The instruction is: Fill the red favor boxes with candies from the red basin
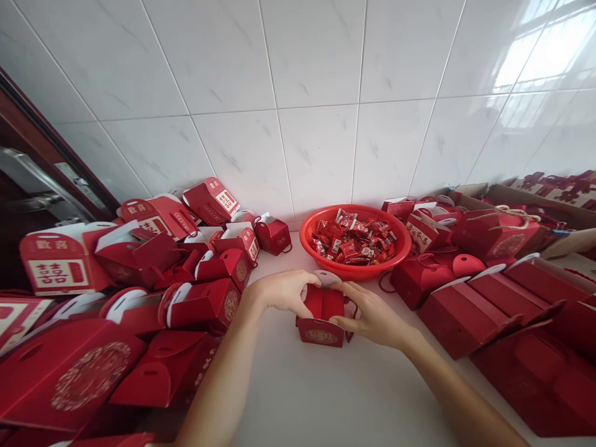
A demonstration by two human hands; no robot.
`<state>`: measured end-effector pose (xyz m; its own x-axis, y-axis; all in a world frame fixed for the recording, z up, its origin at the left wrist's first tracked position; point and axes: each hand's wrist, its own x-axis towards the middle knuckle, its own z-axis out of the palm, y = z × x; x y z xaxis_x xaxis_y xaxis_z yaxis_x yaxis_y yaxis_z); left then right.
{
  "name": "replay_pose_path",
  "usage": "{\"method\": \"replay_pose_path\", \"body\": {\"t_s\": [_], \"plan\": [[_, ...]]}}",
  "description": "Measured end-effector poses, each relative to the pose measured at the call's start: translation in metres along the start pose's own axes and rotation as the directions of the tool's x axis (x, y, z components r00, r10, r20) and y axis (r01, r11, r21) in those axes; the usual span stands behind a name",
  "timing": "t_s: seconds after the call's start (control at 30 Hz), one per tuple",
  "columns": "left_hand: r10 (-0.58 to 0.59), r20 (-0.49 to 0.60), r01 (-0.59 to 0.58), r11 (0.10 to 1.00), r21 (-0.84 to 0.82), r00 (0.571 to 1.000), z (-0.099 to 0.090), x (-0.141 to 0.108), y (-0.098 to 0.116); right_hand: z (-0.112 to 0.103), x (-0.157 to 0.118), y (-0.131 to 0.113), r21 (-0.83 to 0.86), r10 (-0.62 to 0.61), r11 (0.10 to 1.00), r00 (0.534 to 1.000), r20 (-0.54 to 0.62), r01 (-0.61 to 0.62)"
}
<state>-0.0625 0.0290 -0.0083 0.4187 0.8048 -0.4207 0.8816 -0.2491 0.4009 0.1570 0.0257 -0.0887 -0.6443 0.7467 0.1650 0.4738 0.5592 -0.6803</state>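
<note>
Presently holding box between left hand and right hand, seven o'clock from basket; likely folding flaps, needing alignment.

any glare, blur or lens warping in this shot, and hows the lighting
Head view: window glare washes out the tiled wall at upper right; wide-angle stretching makes the lower-left boxes look large and slightly soft; light is diffuse, with the door at left dark.

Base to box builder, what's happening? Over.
Both hands, left and right, on small red box. Candy basket just beyond it. Red boxes crowd both sides. Over.
</note>
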Motion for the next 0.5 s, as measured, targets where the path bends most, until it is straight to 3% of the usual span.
{"method": "replay_pose_path", "body": {"t_s": [0.5], "plan": [[0.029,0.002,-0.029,0.999,-0.021,1.000,-0.0002,-0.0011,-0.0025,0.0029,-0.0018,0.0046,-0.030,-0.028,0.999,1.000,-0.002,0.028]]}}
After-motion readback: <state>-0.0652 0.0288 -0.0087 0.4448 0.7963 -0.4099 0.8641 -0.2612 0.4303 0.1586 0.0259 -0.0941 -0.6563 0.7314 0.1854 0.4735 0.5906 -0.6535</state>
